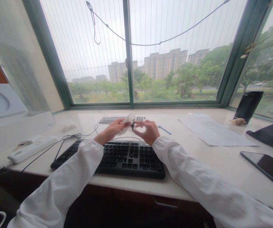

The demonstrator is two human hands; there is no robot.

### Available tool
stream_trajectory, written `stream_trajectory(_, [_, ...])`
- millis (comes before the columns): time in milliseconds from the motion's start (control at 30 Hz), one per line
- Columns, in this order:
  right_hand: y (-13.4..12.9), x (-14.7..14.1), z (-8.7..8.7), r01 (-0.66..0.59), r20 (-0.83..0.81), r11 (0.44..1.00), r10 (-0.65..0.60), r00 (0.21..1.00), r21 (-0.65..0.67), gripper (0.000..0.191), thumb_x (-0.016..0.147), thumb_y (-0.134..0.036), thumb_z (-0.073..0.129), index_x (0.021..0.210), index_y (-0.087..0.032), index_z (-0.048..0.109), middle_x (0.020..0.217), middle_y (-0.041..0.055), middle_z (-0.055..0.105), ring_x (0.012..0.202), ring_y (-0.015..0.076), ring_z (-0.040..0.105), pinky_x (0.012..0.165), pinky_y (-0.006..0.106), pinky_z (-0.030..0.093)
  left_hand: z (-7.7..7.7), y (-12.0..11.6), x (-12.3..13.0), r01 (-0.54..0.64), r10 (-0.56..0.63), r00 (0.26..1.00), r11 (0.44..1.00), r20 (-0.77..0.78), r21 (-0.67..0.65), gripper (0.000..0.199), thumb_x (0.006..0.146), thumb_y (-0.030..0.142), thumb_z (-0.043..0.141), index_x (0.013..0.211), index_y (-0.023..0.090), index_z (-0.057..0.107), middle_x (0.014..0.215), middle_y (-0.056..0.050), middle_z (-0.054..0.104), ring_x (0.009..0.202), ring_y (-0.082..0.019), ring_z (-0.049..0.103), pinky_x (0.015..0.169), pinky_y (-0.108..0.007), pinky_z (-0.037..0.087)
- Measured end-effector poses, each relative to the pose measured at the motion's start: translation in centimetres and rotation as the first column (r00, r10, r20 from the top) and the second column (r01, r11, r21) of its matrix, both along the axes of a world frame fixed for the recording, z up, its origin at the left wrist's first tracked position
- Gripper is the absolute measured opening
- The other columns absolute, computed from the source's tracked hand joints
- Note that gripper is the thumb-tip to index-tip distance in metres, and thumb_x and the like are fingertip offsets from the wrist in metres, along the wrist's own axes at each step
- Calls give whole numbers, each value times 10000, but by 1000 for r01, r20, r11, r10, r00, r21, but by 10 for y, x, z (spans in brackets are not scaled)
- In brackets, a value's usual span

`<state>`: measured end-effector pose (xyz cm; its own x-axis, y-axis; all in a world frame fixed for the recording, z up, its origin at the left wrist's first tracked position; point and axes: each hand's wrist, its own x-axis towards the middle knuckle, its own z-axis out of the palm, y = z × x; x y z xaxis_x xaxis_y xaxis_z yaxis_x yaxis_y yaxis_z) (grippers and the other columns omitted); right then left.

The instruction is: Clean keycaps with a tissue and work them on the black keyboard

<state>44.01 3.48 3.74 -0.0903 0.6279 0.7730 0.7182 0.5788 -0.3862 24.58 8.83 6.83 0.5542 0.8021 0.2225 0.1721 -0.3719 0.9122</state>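
A: Hands?
B: Both up over the back edge of the keyboard point(136, 172), close together. Left hand point(114, 129) pinches a white tissue point(127, 120). Right hand point(149, 130) has a small dark piece point(133, 125) at thumb and fingertip, thumb and finger curved in a loop.
A: What's the piece?
B: Too small to tell. It's just above the keyboard's rear edge, right beside the tissue. Can't tell if the two touch.
A: Keyboard state?
B: Lying flat near the front of the white counter point(188, 183), bare key sockets showing. Left sleeve crosses over it and hides part.
A: Behind it?
B: Rows of small key-like pieces point(140, 118), partly hidden by the hands. Blue tool point(165, 129) behind its right end. Dark cable point(73, 136) bundled behind its left end.
A: Left of it?
B: White power strip point(33, 149). Crumpled clear-white wad point(69, 126) is behind and left.
A: Right?
B: Phone point(267, 167), well apart from the keyboard. Printed sheets point(214, 129) right and farther back, black cup point(249, 106) beyond those, farthest right of the keyboard.
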Motion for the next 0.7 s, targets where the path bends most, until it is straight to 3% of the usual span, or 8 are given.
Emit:
stream_trajectory(100, [4,3,-1,53,-36,999,-53,998,3,325,774,-456,715,1040,-270,707,833,-7,749,765,178,635,854,367,420,-1,3,0,-46,43,998,998,-53,-40,531,723,590,696,921,98,714,708,-31,595,569,-88,429,538,-220,296])
stream_trajectory(333, [5,7,-3,117,107,993,-116,987,1,328,791,-543,677,987,-282,714,847,11,749,836,205,634,912,429,325,3,-5,-1,45,-70,980,990,-184,-136,514,663,603,723,772,101,723,597,-18,568,521,-94,395,503,-228,270])
stream_trajectory(500, [0,5,2,137,242,990,-141,960,33,318,843,-525,624,997,-260,708,873,35,749,878,226,629,953,481,252,3,-6,-1,23,-51,971,992,-232,-121,492,664,589,732,721,101,725,578,-13,553,533,-96,399,506,-233,264])
stream_trajectory(700, [-4,3,7,141,282,988,-151,948,54,301,876,-488,597,1011,-241,703,860,45,749,845,221,632,951,479,243,-1,-6,0,-29,19,973,999,-230,-40,501,643,605,734,670,105,705,547,-4,517,506,-87,368,486,-233,246])
